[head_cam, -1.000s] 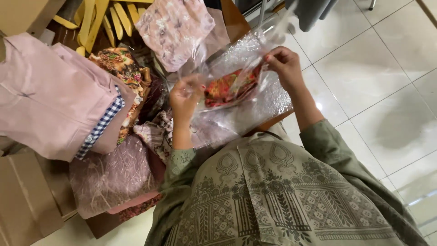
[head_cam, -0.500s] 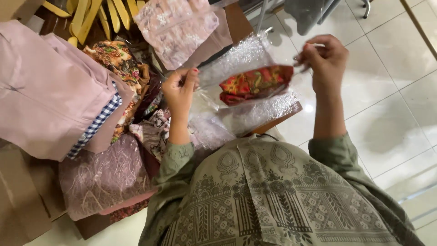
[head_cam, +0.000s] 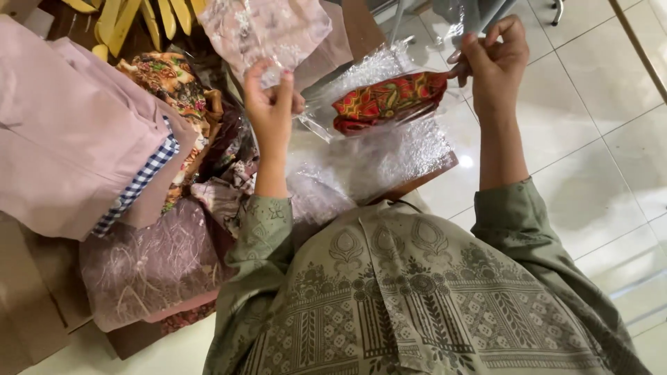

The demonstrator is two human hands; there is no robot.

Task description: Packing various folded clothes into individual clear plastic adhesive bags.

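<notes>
**Red cloth in a clear bag, held up between both hands**

While the clear bag (head_cam: 361,114) hangs in the air above the tabletop (head_cam: 424,177), it holds a folded red patterned cloth (head_cam: 389,97) that lies across its upper part. The left hand (head_cam: 271,104) pinches the bag's left edge between thumb and fingers, the other fingers half curled. The right hand (head_cam: 493,62) is closed on the bag's right end, fingertips pressed together at the plastic.

Under the bag lies a sheet of bubble wrap (head_cam: 389,156) on the brown tabletop, whose corner juts over a floor of pale glossy tiles (head_cam: 590,139). Behind the left hand, a pink flowered cloth in plastic (head_cam: 267,28) rests tilted. To the left, a stack of pink garments (head_cam: 69,132) with a blue checked edge (head_cam: 135,187) crowds the surface, beside a bright multicoloured cloth (head_cam: 170,80). Nearer the person sits a mauve lacy cloth (head_cam: 153,264). Yellow slats (head_cam: 125,17) show at the top left, and brown cardboard (head_cam: 31,298) at the lower left.
</notes>
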